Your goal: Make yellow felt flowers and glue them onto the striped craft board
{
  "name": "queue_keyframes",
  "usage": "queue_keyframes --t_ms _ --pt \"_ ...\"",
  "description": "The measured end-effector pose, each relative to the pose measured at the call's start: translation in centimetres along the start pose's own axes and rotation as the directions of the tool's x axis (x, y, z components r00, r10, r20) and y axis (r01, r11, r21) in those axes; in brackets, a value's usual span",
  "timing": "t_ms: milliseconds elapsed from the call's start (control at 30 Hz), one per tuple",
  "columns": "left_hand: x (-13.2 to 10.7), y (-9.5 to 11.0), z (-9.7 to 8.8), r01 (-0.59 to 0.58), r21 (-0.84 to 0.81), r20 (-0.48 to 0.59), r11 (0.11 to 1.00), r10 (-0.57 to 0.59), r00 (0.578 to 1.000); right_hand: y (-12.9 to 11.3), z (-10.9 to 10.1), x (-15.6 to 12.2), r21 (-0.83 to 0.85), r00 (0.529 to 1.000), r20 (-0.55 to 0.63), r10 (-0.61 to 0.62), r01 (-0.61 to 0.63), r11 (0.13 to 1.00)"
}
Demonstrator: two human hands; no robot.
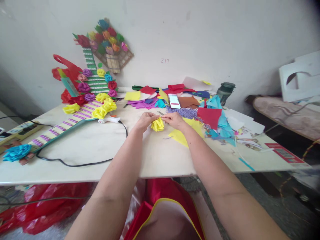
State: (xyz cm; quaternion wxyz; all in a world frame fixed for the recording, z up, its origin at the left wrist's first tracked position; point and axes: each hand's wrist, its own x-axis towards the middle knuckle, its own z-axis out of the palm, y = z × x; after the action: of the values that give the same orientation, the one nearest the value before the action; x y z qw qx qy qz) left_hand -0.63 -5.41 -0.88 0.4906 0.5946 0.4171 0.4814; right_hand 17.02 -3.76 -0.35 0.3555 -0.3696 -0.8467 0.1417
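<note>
A yellow paper flower [157, 125] hangs head-down just above the table, between my two hands. My left hand [147, 120] pinches its base from the left. From the right, my right hand [173, 119] is closed at the same spot, its fingertips pressed together near the flower's base. Whatever thin piece lies between the right fingertips is too small to make out. Right of the flower, yellow crepe paper sheets [190, 130] lie on the white table [160, 160], partly behind my right forearm.
A glue gun [110, 120] trails a black cord across the left side. Finished yellow flowers [104, 108] lie on a striped guitar-shaped craft [67, 121]. Coloured paper, purple shreds [183, 113] and a phone [174, 101] are at the back, near a dark bottle [225, 91].
</note>
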Motion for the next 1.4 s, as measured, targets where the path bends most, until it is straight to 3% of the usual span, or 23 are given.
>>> queue_keyframes --t_ms 167,500,700,900,1100,1400 --pt "0.0 -0.1 0.0 -0.015 0.001 0.023 1.000 0.015 1.000 -0.4 -0.2 -0.1 -0.067 1.000 -0.023 0.011 -0.013 0.998" --pt "-0.2 0.4 0.3 0.080 -0.107 -0.006 0.991 -0.081 0.997 -0.9 -0.5 -0.2 -0.138 0.997 -0.080 -0.023 0.012 0.990" --pt "-0.2 0.4 0.2 0.069 -0.087 -0.027 0.994 -0.072 0.997 -0.2 0.2 0.1 -0.043 0.996 -0.093 0.014 -0.018 0.999" --pt "0.0 0.0 0.0 -0.026 -0.024 0.015 0.999 0.026 1.000 0.2 0.3 0.1 0.109 0.997 0.002 0.078 -0.078 0.991" --pt "0.1 -0.3 -0.2 -0.057 0.032 0.058 0.998 0.055 0.997 0.1 0.1 0.0 0.210 0.997 0.073 0.029 -0.044 0.977" --pt "-0.1 0.2 -0.4 -0.001 -0.008 0.085 1.000 0.002 0.996 0.6 0.6 0.1 0.158 0.999 0.019 0.033 -0.035 0.987"
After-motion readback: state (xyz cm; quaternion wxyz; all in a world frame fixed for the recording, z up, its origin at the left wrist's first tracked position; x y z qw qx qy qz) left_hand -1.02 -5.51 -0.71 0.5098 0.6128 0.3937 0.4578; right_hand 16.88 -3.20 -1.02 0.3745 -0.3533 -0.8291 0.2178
